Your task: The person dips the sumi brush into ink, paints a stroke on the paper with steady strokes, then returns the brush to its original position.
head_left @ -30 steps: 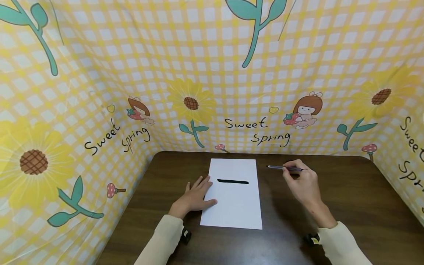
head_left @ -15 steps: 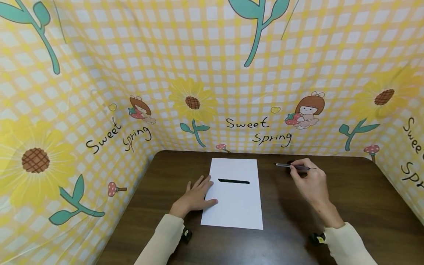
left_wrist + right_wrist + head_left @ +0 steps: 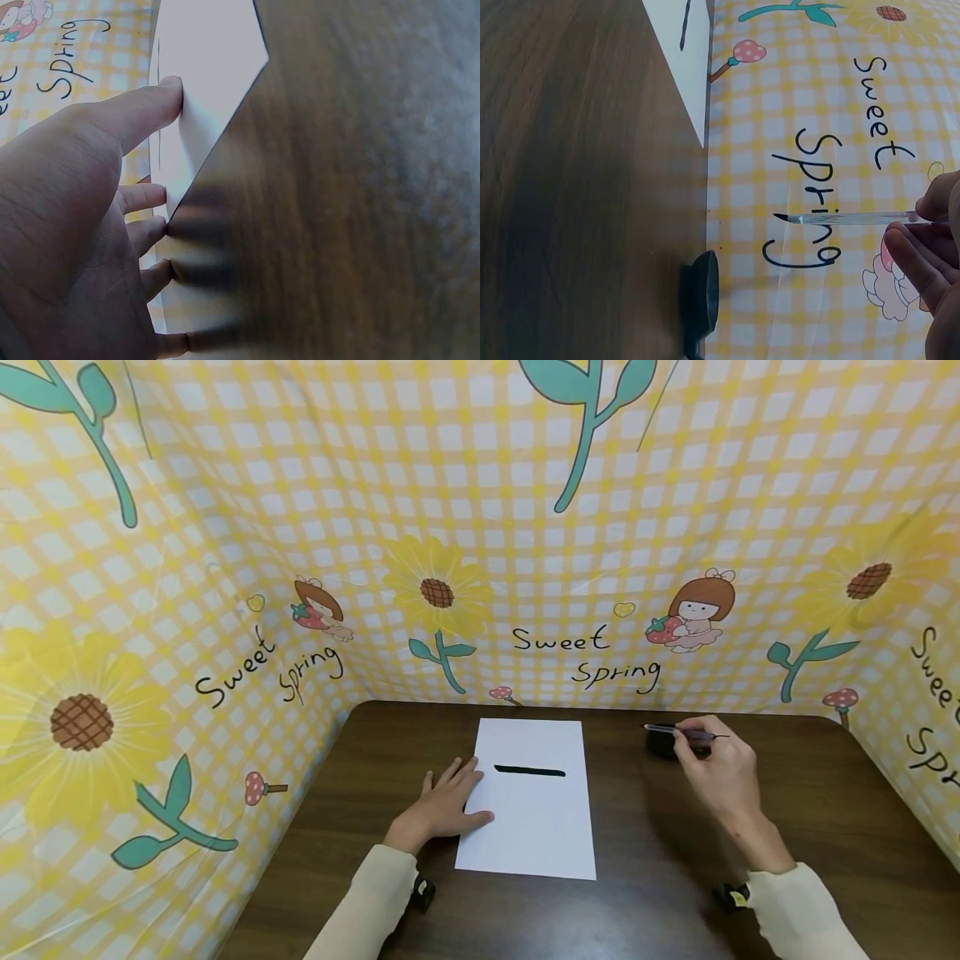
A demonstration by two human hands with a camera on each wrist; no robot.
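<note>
A sheet of white paper (image 3: pixel 525 827) lies on the table with one thick black stroke (image 3: pixel 529 771) across it. My left hand (image 3: pixel 438 806) rests with spread fingers on the paper's left edge; in the left wrist view its thumb (image 3: pixel 154 109) touches the sheet. In my right hand (image 3: pixel 723 772) I pinch a slim paintbrush (image 3: pixel 847 218) between thumb and fingers, held nearly level. Its dark bristle tip (image 3: pixel 782 217) points left, toward the paper's side. Beneath the brush and partly hidden by the hand sits a small black dish (image 3: pixel 662 744); its contents cannot be seen.
The dark wooden table (image 3: pixel 630 902) has a yellow checked cloth (image 3: pixel 480 510) with printed flowers hanging around its back and sides. The dish, also in the right wrist view, stands near the table's back edge, right of the paper.
My right hand has moved to the right with the paintbrush, bringing it over the black dish, more of which now shows. The left hand and the paper have stayed in place.
</note>
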